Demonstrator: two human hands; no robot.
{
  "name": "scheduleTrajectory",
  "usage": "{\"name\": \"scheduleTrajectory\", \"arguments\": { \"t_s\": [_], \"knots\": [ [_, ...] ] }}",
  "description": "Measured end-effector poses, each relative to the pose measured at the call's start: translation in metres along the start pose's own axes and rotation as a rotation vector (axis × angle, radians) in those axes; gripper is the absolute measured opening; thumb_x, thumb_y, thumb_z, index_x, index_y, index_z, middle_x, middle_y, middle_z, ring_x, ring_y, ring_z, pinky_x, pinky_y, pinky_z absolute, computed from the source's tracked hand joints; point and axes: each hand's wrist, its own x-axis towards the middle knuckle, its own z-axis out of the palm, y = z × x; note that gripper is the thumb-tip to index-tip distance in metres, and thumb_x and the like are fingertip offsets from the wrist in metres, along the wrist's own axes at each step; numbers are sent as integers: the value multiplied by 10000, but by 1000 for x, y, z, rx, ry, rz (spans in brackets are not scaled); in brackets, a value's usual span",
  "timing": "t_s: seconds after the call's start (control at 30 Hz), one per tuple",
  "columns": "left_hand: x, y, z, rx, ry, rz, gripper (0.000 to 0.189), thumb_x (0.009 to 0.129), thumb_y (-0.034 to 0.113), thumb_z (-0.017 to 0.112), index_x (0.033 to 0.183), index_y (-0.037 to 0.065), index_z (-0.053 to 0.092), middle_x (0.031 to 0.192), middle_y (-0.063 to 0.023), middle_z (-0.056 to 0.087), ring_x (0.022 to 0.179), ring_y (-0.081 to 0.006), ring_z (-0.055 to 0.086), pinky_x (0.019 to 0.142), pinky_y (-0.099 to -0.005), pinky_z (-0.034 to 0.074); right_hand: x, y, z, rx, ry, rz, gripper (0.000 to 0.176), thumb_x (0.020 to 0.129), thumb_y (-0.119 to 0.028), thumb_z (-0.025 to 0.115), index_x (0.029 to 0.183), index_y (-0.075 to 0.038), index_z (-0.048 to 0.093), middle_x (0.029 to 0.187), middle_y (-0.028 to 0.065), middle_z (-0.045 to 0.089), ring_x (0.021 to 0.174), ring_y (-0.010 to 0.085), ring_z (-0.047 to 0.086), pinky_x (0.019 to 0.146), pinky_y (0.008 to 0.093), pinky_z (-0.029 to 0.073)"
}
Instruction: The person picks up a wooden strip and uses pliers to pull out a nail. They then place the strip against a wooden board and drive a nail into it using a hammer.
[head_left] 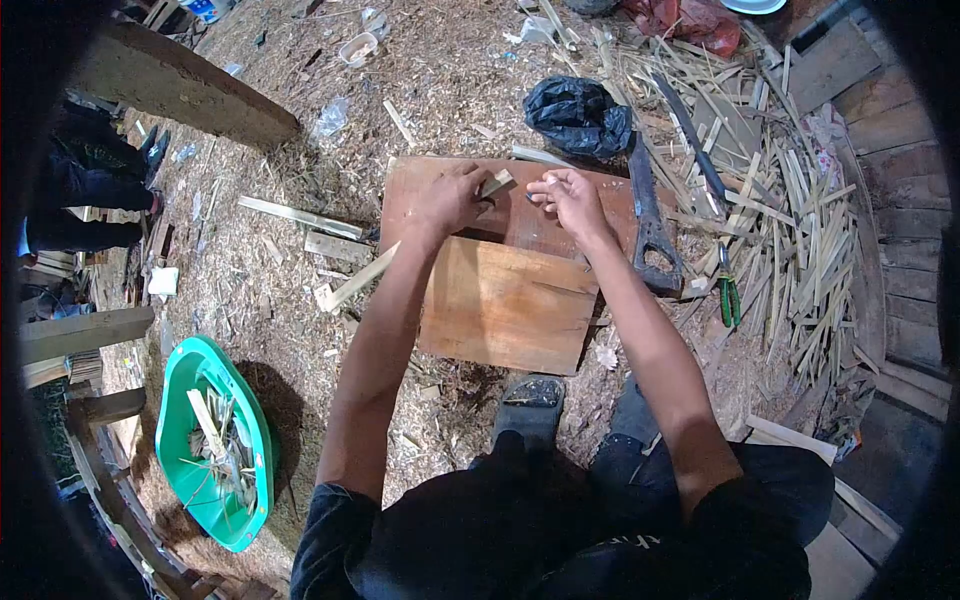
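My left hand (pixel 460 200) is closed around a pale wooden strip (pixel 497 183) above the reddish-brown board (pixel 620 195). One end sticks out past the fingers; another length of strip (pixel 365 278) shows on the other side of my wrist, apparently the same piece. Just to the right, my right hand (pixel 570 205) has its fingers curled in a pinch, with a small dark bit at the fingertips that is too small to name. Nearer my feet lies a lighter plywood piece (pixel 510 305), overlapping the reddish board.
A handsaw (pixel 650 220) rests on the board's right side, with green-handled pliers (pixel 728 290) beyond it. A black plastic bag (pixel 578 117) lies behind. Split strips (pixel 790 250) pile up at right. A green tub (pixel 172 440) holds scraps. Another person's legs (pixel 90 180) show at left.
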Motion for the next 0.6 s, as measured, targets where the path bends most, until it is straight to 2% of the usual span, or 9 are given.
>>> {"name": "scheduleTrajectory", "arguments": {
  "t_s": [0.07,0.17,0.27,0.3,0.37,0.4,0.5,0.6],
  "knots": [
    [4,3,3,-1,14,9,282,724,126,719,989,68,641,958,-109,634,884,-322,633,762,-409,515,3,5,1,-10,34,-34,180,975,-130,515,1050,5,608,946,87,688,736,81,608,625,185,465],
    [6,-6,14,-146,23,-2,264,718,53,711,977,56,658,909,-112,653,819,-291,657,723,-379,525,8,10,-1,-96,20,-242,195,930,-157,594,967,28,645,845,81,694,715,94,625,643,229,487],
    [-2,-5,16,-336,-51,-86,247,714,5,703,955,52,669,873,-99,670,787,-231,663,706,-341,523,3,1,7,-116,81,-215,184,883,-163,659,892,20,677,801,69,690,727,95,626,665,247,487],
    [-6,-5,16,-395,-88,-123,241,713,-9,702,944,51,674,864,-92,676,779,-207,662,701,-327,520,1,-1,9,-197,74,-278,178,876,-161,665,891,16,680,796,73,691,731,106,631,670,260,489],
    [-8,-7,21,-505,-52,-134,238,673,27,725,906,53,682,822,-115,688,758,-231,672,686,-327,523,-2,-4,14,-361,59,-402,166,863,-156,677,887,8,687,785,80,692,739,128,642,679,287,493],
    [-9,-8,24,-562,-32,-137,238,653,45,736,886,55,686,802,-126,693,748,-243,677,678,-327,524,-1,-2,16,-436,43,-441,158,840,-151,690,888,-1,684,799,114,691,748,175,659,692,321,498],
    [-7,-9,30,-512,-41,-236,206,663,48,721,868,57,700,771,-122,686,723,-250,675,658,-333,522,1,-1,17,-563,-11,-560,148,835,-133,692,923,-14,701,823,98,702,734,185,649,697,305,499],
    [-5,-1,26,-383,-69,-259,225,700,-29,679,906,59,699,830,-80,685,751,-173,648,688,-313,511,1,-6,18,-648,-7,-578,150,829,-140,685,924,-25,704,854,140,695,791,254,658,725,336,499]
  ]
}}
